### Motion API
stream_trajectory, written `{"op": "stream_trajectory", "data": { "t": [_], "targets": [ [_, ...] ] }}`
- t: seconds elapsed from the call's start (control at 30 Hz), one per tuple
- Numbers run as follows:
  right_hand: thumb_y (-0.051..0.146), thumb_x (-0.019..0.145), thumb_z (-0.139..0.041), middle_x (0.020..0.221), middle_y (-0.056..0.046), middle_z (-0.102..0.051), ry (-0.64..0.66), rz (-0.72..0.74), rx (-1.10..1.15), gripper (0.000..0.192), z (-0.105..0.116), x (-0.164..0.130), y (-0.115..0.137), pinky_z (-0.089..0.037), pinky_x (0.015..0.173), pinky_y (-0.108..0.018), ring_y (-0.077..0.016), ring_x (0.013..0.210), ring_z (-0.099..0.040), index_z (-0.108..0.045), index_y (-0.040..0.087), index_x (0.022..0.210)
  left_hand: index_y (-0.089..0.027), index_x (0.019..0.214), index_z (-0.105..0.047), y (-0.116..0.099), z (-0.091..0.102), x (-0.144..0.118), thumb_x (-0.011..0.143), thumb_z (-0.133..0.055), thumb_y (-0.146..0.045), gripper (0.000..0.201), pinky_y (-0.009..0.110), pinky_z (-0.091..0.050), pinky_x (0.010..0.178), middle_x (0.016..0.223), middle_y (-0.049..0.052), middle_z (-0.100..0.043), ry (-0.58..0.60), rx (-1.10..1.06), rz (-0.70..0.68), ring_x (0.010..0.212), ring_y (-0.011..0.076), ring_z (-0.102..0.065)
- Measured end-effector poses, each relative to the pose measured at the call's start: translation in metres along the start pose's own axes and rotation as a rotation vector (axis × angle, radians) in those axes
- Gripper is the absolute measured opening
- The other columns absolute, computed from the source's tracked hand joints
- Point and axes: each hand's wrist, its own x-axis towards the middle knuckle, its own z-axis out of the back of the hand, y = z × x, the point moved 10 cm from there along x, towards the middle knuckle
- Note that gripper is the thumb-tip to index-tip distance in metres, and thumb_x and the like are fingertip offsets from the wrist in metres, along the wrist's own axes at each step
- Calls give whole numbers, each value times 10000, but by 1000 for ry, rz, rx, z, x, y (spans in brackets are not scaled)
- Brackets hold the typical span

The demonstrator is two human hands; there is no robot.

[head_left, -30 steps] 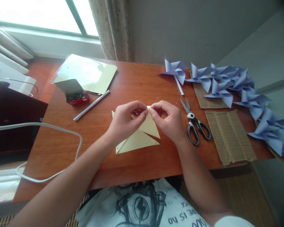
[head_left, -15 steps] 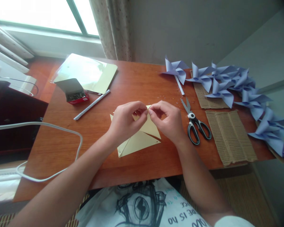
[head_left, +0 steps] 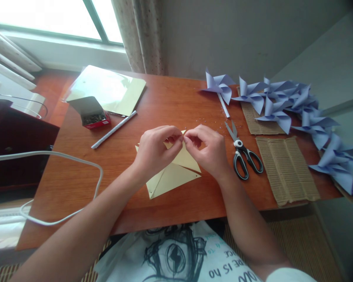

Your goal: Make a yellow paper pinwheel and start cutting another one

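A pale yellow square of paper lies on the table, cut in from its corners, with small holes near some tips. Over its far part my left hand is closed in a pinch, thumb against forefinger. My right hand pinches in the same way from the other side, and the fingertips of both hands meet. What they grip there is too small to make out. The hands cover part of the paper's far side. Just right of my right hand rest black-handled scissors, blades slightly apart.
Several blue paper pinwheels spread along the right, near corrugated cardboard pieces. On the left are an open red box of small metal pieces, a rolled paper stick, yellow sheets in a clear sleeve and a white cable.
The yellow paper has turned slightly, its near corner shifting a little toward me. Both hands keep their pinch in nearly the same place.
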Motion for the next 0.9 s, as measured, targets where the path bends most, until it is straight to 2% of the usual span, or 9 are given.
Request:
{"op": "stream_trajectory", "data": {
  "t": [0.2, 0.4, 0.53, 0.7, 0.9],
  "targets": [
    [177, 920, -590, 733, 3, -614, -30, 39, -10, 118, 2, 0, 3, -456, 672, -298, -151, 677, -550, -643, 228, 828, -167, 772, -684, 4, -2, -1, 841, -585, -189, 123, 256, -476, 653, 723, 23, -689, 9, -42, 38, 673, 146, -624],
    [204, 906, -613, 779, -6, -652, -47, -137, 111, 95, 5, -1, -13, -457, 611, -300, -152, 664, -565, -648, 226, 820, -161, 778, -678, 8, -5, -1, 855, -617, -217, 113, 241, -490, 644, 715, 21, -680, 28, -178, 71, 663, 136, -609],
    [226, 924, -605, 856, -25, -690, -34, -184, 199, 85, 4, -2, -18, -492, 658, -312, -168, 740, -615, -674, 222, 875, -155, 787, -679, 12, -6, 0, 861, -632, -234, 118, 226, -487, 623, 716, 22, -690, 32, -275, 124, 663, 133, -614],
    [224, 920, -609, 852, -23, -693, -31, -160, 152, 86, 4, -1, -18, -498, 671, -317, -174, 759, -626, -676, 231, 866, -153, 786, -688, 14, -7, 0, 865, -637, -258, 141, 222, -480, 601, 703, 20, -687, 36, -289, 149, 652, 132, -603],
    [210, 910, -615, 801, -11, -657, -28, -90, 97, 86, 4, 0, -11, -493, 655, -308, -160, 710, -599, -653, 229, 835, -157, 811, -695, 11, -7, -1, 870, -618, -231, 122, 235, -491, 637, 724, 24, -696, 38, -210, 87, 670, 138, -622]
  ]
}}
